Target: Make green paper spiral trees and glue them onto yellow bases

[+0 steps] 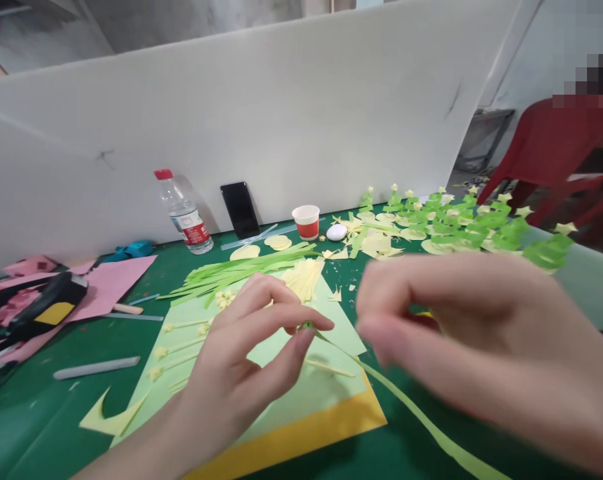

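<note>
Pinching one end of a long, narrow, light-green paper strip (416, 409) between thumb and forefinger of the bare left hand (246, 347), above a pale-green rectangular paper sheet (284, 403). Curling the bare right hand (481, 333) apart to the right, nearly closed, too blurred to tell whether gripping anything. Seemingly winding or shaping the strip; probably calling next for guiding the loose length.

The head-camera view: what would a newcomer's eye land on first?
Probably the two large bare hands in front: the left hand pinches a long, thin, pale-green paper strip, while the blurred right hand hovers to its right. Next, the bright-green leafy paper sprigs tipped with pale-yellow stars crowd the back right. Farther left, a clear plastic bottle with a red cap stands by the white partition.
</note>
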A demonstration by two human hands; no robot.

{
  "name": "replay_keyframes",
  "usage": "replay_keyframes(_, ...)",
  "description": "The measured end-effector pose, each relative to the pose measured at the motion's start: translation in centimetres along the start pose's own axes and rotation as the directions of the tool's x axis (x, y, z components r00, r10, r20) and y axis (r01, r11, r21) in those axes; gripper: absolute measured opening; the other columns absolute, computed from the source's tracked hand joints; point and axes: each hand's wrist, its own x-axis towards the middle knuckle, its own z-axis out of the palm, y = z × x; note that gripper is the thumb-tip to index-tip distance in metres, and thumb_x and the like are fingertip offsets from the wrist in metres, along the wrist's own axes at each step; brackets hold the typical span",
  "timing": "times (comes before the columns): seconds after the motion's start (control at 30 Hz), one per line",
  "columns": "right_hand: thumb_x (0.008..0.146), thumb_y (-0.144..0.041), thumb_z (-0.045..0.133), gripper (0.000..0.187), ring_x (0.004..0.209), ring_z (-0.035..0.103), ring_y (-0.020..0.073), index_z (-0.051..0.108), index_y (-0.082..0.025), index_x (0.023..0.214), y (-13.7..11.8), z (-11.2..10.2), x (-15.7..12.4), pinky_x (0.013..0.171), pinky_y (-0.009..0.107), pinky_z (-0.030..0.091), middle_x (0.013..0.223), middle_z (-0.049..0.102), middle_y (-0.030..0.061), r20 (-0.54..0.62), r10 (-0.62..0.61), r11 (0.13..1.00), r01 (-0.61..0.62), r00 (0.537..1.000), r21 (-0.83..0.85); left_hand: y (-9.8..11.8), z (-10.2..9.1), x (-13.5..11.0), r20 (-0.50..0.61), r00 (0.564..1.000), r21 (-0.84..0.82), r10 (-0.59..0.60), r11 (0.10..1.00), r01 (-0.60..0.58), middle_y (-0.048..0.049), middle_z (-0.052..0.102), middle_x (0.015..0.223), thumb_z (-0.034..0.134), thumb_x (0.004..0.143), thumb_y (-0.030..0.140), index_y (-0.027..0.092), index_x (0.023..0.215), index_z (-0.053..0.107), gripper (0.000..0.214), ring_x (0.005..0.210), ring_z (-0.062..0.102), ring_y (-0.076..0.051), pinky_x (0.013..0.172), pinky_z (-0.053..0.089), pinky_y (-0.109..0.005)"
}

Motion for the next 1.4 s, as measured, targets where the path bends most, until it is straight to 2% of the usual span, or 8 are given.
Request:
replay_keyframes(0.07,0.076,-0.044,0.059,0.022,0.066,0.050,0.0115,0.060,-0.023,0.070,-0.6,-0.5,0.6,0.054,0.022,0.037,0.069,0.056,-0.0015,-0.038,-0.044,0.997,0.046,0.998,0.067,0.1,0.0,-0.2,-0.012,1.000,0.005,0.003,1.000,-0.003,0.0023,0.051,0.072,0.052,0.082,0.008,0.025,0.087,0.062,0.020,0.069,0.050,-0.011,0.062,0.045,-0.023)
replay_keyframes(0.13,0.077,-0.038,0.061,0.015,0.073,0.050,0.0106,0.062,-0.022,0.077,-0.4,-0.9,1.5,0.059,0.021,0.037,0.080,0.058,-0.0024,0.104,-0.032,0.996,0.023,0.994,0.084,0.2,0.0,-0.4,-0.015,1.000,0.007,0.001,1.000,-0.001,0.0022,0.049,0.072,0.053,0.081,0.006,0.026,0.089,0.062,0.023,0.069,0.048,-0.012,0.062,0.044,-0.023)
replay_keyframes(0.23,0.078,-0.037,0.060,0.019,0.073,0.048,0.0104,0.064,-0.020,0.085,0.6,-1.0,2.5,0.063,0.022,0.036,0.082,0.057,-0.0013,0.392,0.011,0.990,-0.065,0.920,0.125,0.3,0.0,-0.6,-0.023,1.000,0.004,0.005,1.000,-0.005,0.0031,0.048,0.071,0.054,0.079,0.005,0.026,0.087,0.063,0.024,0.068,0.047,-0.011,0.063,0.043,-0.024)
replay_keyframes(0.3,0.077,-0.040,0.061,0.023,0.072,0.047,0.0104,0.065,-0.018,0.084,1.3,-0.8,2.8,0.065,0.023,0.036,0.077,0.056,-0.0008,0.437,0.001,0.977,-0.094,0.900,0.193,0.2,0.0,-0.6,-0.026,1.000,0.011,-0.009,1.000,0.009,0.0034,0.048,0.071,0.055,0.079,0.005,0.026,0.088,0.063,0.025,0.068,0.047,-0.011,0.063,0.043,-0.024)
replay_keyframes(0.5,0.075,-0.048,0.061,0.033,0.071,0.050,0.0123,0.069,-0.017,0.083,2.0,-0.5,2.8,0.066,0.025,0.039,0.075,0.059,0.0018,0.363,-0.005,0.983,-0.061,0.932,0.171,0.0,-0.2,-0.1,-0.083,0.997,0.063,-0.004,0.998,0.009,0.0029,0.054,0.073,0.059,0.079,0.008,0.024,0.083,0.062,0.017,0.070,0.050,-0.012,0.069,0.043,-0.029)
replay_keyframes(0.83,0.077,-0.044,0.059,0.027,0.077,0.052,0.0143,0.067,-0.018,0.079,1.4,-0.8,2.6,0.069,0.027,0.040,0.077,0.060,0.0018,0.402,0.018,0.992,-0.066,0.915,0.106,0.4,-0.5,0.2,-0.099,0.994,0.183,0.037,0.983,-0.019,0.0015,0.060,0.071,0.053,0.078,0.005,0.020,0.075,0.062,0.018,0.068,0.053,-0.013,0.080,0.042,-0.035)
replay_keyframes(1.13,0.076,-0.036,0.061,0.014,0.062,0.042,0.0080,0.066,-0.029,0.087,1.1,-1.2,2.5,0.053,0.020,0.033,0.072,0.054,-0.0048,0.380,0.029,1.000,-0.029,0.925,-0.007,0.0,-0.3,-0.2,-0.069,0.996,-0.068,-0.058,0.996,0.053,0.0032,0.058,0.071,0.065,0.075,0.009,0.023,0.074,0.063,0.014,0.070,0.053,-0.012,0.073,0.044,-0.029)
replay_keyframes(1.4,0.072,-0.028,0.064,0.007,0.057,0.042,0.0065,0.065,-0.023,0.077,1.1,-0.2,2.3,0.050,0.018,0.033,0.066,0.052,-0.0051,0.332,0.005,0.993,-0.043,0.943,0.107,0.1,0.0,-0.1,-0.014,0.996,-0.077,-0.083,0.994,0.081,0.0033,0.059,0.070,0.065,0.075,0.010,0.022,0.066,0.057,0.017,0.068,0.053,-0.013,0.071,0.043,-0.030)
